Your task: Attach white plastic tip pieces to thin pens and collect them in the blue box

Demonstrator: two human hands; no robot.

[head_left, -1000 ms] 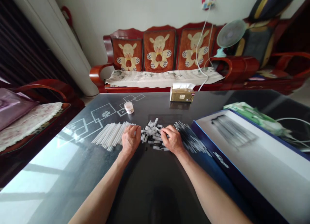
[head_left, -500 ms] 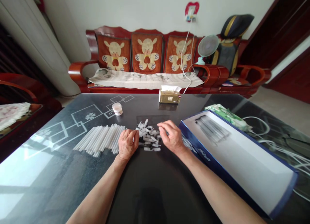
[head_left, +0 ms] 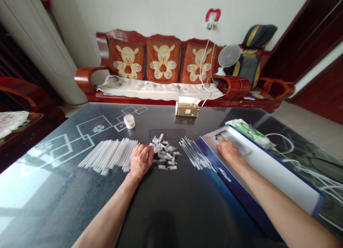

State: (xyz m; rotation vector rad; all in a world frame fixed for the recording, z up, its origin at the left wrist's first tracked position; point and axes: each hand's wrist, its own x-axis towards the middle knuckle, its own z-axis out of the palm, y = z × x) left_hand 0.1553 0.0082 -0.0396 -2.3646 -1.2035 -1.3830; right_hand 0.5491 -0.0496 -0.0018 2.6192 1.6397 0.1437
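My left hand (head_left: 141,160) is closed and rests on the table between white plastic tubes (head_left: 107,155) on its left and small pen caps (head_left: 164,151), clear and black, on its right. Whatever it may hold is hidden. Inside the blue-sided box (head_left: 284,183), my right hand (head_left: 229,151) reaches down with curled fingers beside a row of assembled pens (head_left: 242,146). Its fingertips are mostly hidden, and I cannot make out what they hold. Thin pen refills (head_left: 197,153) lie in a fanned pile just left of the box.
Farther back on the dark table (head_left: 160,205) stand a small white tub (head_left: 129,121) and a tissue box (head_left: 187,108). A green-and-white packet (head_left: 250,132) and white cables (head_left: 308,173) lie beyond the box. A wooden sofa (head_left: 158,94) faces the table.
My right hand has moved right, from above the caps and refills into the box, uncovering the refill pile. My left hand stays beside the tubes. The view has swung to the right.
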